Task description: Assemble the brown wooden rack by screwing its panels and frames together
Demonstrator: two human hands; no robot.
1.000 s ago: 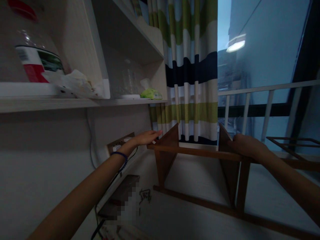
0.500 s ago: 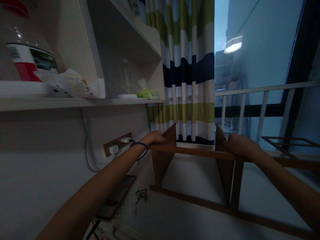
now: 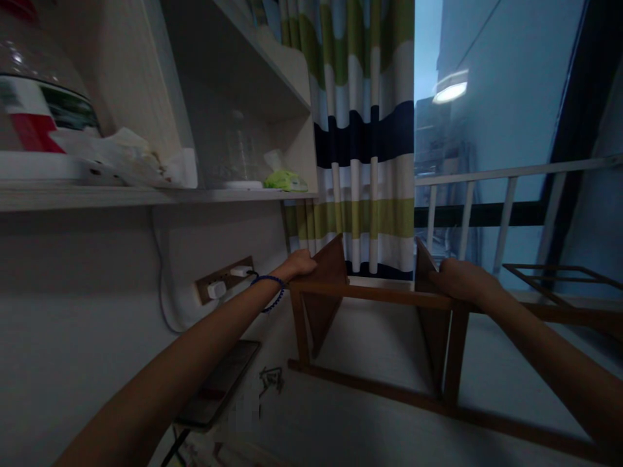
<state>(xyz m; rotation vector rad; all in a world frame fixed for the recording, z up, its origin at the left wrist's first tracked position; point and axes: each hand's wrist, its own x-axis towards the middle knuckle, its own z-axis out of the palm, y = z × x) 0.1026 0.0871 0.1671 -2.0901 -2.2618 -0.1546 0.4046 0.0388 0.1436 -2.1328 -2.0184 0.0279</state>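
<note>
A brown wooden frame (image 3: 374, 293) with rails and posts stands in front of me. My left hand (image 3: 299, 262) is closed on the top edge of a flat wooden board (image 3: 329, 275) at the frame's left end. This board leans, and a narrow gap shows between it and the left post. Further right, my right hand (image 3: 462, 280) grips the upper edge of a second wooden board (image 3: 433, 324), which stands beside a middle post. The fingertips of both hands are partly hidden. A blue coiled band circles my left wrist.
Above on the left runs a pale shelf (image 3: 233, 196) with a bottle, crumpled plastic and a green packet. Under it are a power strip (image 3: 224, 279) with plugs and a folding table (image 3: 219, 383). Small metal pieces (image 3: 271, 377) lie nearby. Behind hang striped curtains (image 3: 360, 194) beside a railing.
The left board has tilted, its lower part coming away from the left post. My view has shifted slightly, and both hands keep their hold.
</note>
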